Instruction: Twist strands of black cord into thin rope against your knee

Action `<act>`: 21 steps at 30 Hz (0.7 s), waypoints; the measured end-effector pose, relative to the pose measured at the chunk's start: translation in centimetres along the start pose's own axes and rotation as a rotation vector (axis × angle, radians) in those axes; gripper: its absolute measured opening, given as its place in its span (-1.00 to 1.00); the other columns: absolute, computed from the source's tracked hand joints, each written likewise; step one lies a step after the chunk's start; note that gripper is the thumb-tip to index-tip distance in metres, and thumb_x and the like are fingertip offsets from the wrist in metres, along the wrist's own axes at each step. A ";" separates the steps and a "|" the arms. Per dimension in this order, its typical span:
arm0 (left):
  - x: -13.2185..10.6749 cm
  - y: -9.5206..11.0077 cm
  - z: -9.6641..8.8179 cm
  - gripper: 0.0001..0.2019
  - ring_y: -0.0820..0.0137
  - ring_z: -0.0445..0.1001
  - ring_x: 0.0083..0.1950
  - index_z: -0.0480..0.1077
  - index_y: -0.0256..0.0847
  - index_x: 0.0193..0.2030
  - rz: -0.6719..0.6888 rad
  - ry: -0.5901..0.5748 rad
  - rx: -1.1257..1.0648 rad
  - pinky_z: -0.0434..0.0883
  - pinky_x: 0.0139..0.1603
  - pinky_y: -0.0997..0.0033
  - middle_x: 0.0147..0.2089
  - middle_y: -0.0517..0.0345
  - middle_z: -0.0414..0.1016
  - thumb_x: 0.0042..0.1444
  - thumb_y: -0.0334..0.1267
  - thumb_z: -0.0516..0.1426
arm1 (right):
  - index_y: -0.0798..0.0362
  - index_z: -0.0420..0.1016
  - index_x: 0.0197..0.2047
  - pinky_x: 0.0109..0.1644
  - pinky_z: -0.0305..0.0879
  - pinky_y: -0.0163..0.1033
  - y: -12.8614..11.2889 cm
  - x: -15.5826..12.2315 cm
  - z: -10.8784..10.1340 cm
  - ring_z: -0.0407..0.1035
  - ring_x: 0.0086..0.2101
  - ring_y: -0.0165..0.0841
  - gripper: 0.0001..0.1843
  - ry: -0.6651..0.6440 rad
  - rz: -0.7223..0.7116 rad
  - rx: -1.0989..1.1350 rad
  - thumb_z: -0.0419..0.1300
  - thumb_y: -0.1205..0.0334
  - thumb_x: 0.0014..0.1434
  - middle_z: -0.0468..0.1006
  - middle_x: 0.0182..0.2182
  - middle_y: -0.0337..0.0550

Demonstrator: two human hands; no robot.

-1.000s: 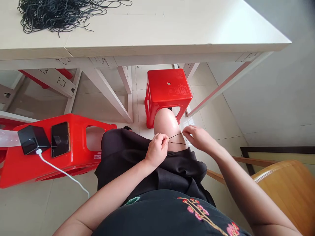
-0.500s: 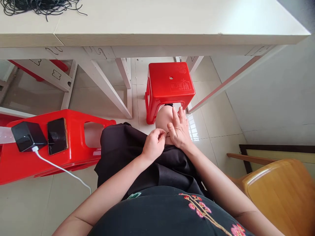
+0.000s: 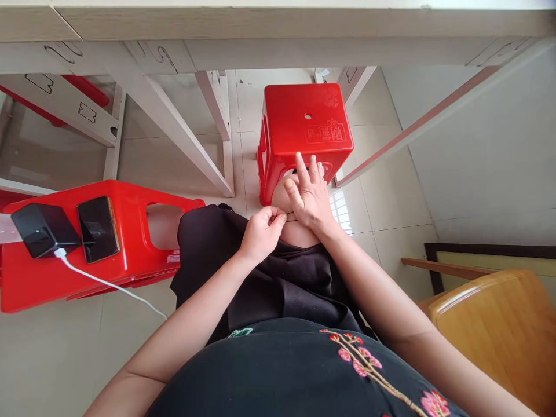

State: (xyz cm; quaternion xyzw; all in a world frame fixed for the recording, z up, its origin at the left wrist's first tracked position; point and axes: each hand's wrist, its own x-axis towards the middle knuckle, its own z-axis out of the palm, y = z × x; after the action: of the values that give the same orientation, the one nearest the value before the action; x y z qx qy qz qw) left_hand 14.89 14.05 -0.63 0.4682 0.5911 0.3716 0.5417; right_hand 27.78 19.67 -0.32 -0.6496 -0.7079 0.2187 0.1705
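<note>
My left hand (image 3: 262,234) is closed in a pinch, thumb against fingers, on a thin black cord (image 3: 291,218). The cord runs a short way across my bare knee (image 3: 299,235) and passes under my right hand (image 3: 309,200). That hand lies flat on the knee with its fingers apart, pressing over the cord. How much cord lies beneath the palm is hidden. Black skirt cloth (image 3: 299,269) is bunched just behind the knee.
Ahead stands a red stool (image 3: 304,119), under the pale table's edge (image 3: 260,23). On the left, another red stool (image 3: 130,231) bears a phone (image 3: 98,229) and a black charger block (image 3: 46,230) with a white cable (image 3: 113,284). A wooden chair (image 3: 499,330) is at right.
My right hand has slid forward over the knee, baring more skin behind it. My left hand keeps its pinch. The view has tipped down, and the black cord bundle on the table is out of sight.
</note>
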 end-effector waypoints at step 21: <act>0.9 0.2 -2.3 -0.90 0.58 0.14 -0.58 0.30 -0.25 -0.44 0.006 0.006 0.078 0.18 -0.54 0.55 -0.61 0.31 0.21 0.07 -0.32 0.07 | 0.06 0.34 0.14 0.05 0.22 0.18 -3.1 1.6 0.7 0.12 0.17 0.05 -0.23 -0.005 -0.077 -0.140 -0.29 -0.31 0.20 0.32 0.14 0.10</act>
State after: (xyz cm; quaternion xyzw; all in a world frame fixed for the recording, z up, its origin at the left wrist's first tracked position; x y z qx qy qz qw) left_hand 12.71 15.11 -0.40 0.4896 0.6054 0.3510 0.5202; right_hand 24.59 21.00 0.65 -0.6317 -0.7463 0.1634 0.1314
